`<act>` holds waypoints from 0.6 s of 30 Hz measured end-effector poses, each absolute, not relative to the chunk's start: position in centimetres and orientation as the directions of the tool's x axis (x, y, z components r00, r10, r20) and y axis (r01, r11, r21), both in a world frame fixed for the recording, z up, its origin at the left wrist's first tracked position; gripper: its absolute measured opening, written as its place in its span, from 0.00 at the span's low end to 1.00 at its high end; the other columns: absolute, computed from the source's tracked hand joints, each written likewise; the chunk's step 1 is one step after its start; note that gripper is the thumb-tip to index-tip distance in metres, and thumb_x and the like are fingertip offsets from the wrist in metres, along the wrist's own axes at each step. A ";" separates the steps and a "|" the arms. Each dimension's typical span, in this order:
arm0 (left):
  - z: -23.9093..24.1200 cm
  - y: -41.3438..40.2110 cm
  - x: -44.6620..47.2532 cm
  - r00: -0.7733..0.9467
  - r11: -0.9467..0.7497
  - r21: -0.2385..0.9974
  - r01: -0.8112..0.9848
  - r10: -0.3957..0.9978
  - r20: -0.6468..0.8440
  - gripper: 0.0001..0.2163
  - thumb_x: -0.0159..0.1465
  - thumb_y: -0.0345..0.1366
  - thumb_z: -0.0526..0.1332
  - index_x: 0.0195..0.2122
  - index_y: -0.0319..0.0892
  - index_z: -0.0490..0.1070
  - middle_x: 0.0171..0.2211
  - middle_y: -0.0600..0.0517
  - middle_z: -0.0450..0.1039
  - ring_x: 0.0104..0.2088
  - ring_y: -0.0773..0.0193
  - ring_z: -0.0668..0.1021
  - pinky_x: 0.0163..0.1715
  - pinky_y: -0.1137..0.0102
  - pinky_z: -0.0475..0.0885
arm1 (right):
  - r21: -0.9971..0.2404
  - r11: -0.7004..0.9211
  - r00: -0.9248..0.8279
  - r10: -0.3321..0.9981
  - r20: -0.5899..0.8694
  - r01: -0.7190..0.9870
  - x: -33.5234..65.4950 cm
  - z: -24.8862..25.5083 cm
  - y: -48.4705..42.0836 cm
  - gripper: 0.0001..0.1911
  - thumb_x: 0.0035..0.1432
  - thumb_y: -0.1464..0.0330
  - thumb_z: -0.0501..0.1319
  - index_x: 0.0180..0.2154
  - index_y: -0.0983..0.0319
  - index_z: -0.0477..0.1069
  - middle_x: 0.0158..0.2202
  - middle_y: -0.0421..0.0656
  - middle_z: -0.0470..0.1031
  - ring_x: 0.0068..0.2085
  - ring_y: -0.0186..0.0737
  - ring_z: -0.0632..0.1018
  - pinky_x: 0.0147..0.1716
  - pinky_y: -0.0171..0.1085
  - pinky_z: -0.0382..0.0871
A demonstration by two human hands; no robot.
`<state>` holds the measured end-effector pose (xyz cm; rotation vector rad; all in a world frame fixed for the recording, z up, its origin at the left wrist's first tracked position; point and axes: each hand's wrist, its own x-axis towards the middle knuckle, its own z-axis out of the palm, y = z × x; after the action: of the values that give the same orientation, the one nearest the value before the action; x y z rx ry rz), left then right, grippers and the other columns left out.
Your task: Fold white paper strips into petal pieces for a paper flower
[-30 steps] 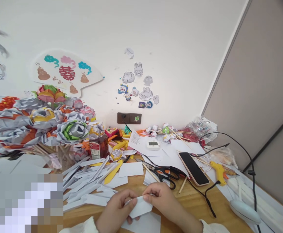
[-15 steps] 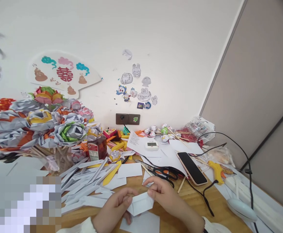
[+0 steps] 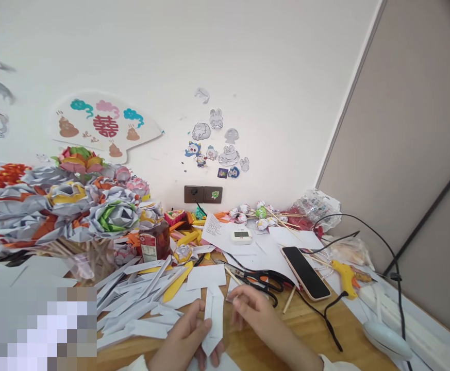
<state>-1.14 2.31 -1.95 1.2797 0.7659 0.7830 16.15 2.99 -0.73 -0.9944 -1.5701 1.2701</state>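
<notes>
— Left hand at the bottom edge of the frame: what does it hold?

— It pinches a narrow folded strip of white paper, thumb on top, fingers underneath. The strip stands roughly on end, its pointed lower tip at the fingers and its upper end rising just above the light wooden tabletop.

— And the right hand?

— It hovers just beside the strip, to its right, fingers loosely curled and grasping nothing; whether a fingertip touches the paper's edge cannot be told.

— What surrounds them?

— A heap of folded white paper strips lies to the left, black-handled scissors just beyond the right hand, and a dark-screened smartphone farther right.

— Anything unclear?

— Both wrists are cut off by the frame's lower edge, another white sheet below the hands is barely visible, and a pixelated block masks the lower left corner.
</notes>
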 end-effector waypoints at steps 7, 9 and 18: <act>-1.9 2.4 -1.2 0.448 -0.123 0.980 0.155 0.893 0.041 0.16 0.51 0.45 0.57 0.17 0.41 0.54 0.17 0.60 0.52 0.19 0.73 0.58 0.18 0.76 0.55 | -0.935 0.272 -0.319 0.928 0.192 0.227 15.1 0.1 1.8 0.09 0.52 0.68 0.54 0.23 0.64 0.65 0.20 0.35 0.60 0.25 0.31 0.64 0.26 0.29 0.57; -1.7 2.5 -1.3 0.438 -0.164 0.968 0.189 0.897 0.067 0.15 0.51 0.45 0.57 0.17 0.40 0.56 0.17 0.60 0.51 0.20 0.72 0.58 0.20 0.76 0.56 | -0.941 0.261 -0.319 0.930 0.185 0.214 15.1 0.4 1.7 0.11 0.54 0.66 0.52 0.23 0.64 0.64 0.20 0.35 0.59 0.25 0.30 0.64 0.25 0.29 0.57; -1.7 3.2 -1.1 0.299 0.042 0.997 -0.071 0.954 -0.019 0.15 0.48 0.48 0.59 0.26 0.42 0.58 0.13 0.61 0.63 0.09 0.74 0.63 0.09 0.78 0.57 | -0.972 0.165 -0.461 0.884 0.071 0.165 14.9 -0.3 1.7 0.12 0.46 0.62 0.59 0.29 0.65 0.64 0.22 0.36 0.63 0.24 0.29 0.65 0.24 0.28 0.58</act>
<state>-1.13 3.15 -1.68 1.2593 0.9451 0.9978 14.94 1.68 -0.30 -1.0017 -1.7631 1.3444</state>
